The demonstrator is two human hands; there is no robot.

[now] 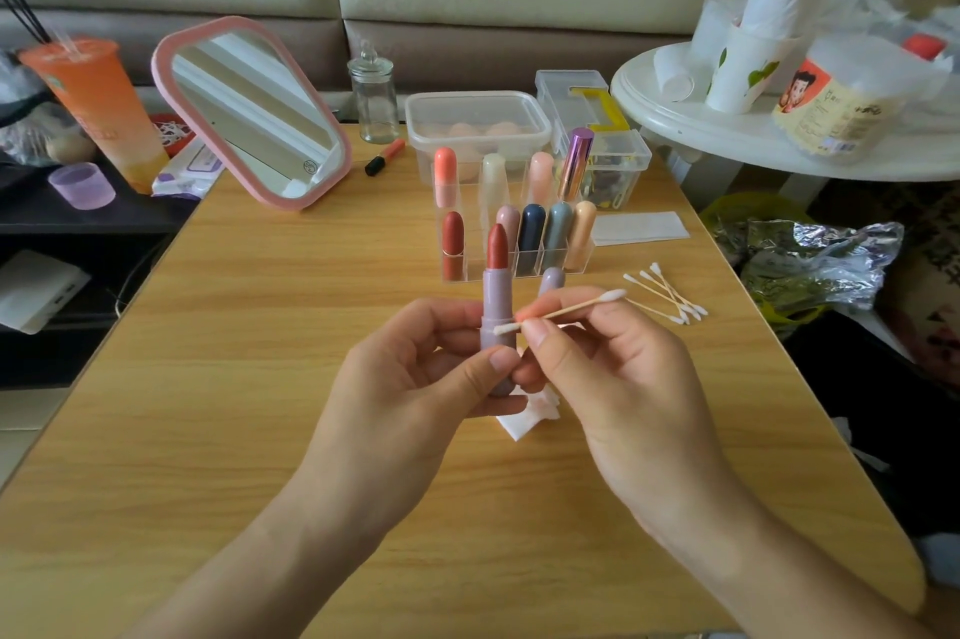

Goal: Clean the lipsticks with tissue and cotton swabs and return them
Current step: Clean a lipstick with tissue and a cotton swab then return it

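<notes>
Swabbing step: the cotton swab (571,309) tip is touching the lilac casing of the lipstick (492,298); light rolling strokes are probably serving best, staying clear of the exposed red bullet.
Left hand (415,378): is gripping the tube's lower half with curled fingers, holding it upright.
Right hand (602,378): is pinching the swab stick between thumb and forefinger.
Lipstick position: is standing between both hands, at 1 o'clock from the left, 10 o'clock from the right.
Tissue (524,423): is lying at 6 o'clock of the tube.
Organiser (457,275): is waiting at 12 o'clock.

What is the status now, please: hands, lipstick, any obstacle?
Left hand grips the open lipstick upright. Right hand pinches a cotton swab, tip against it. Nothing in the way.
</notes>
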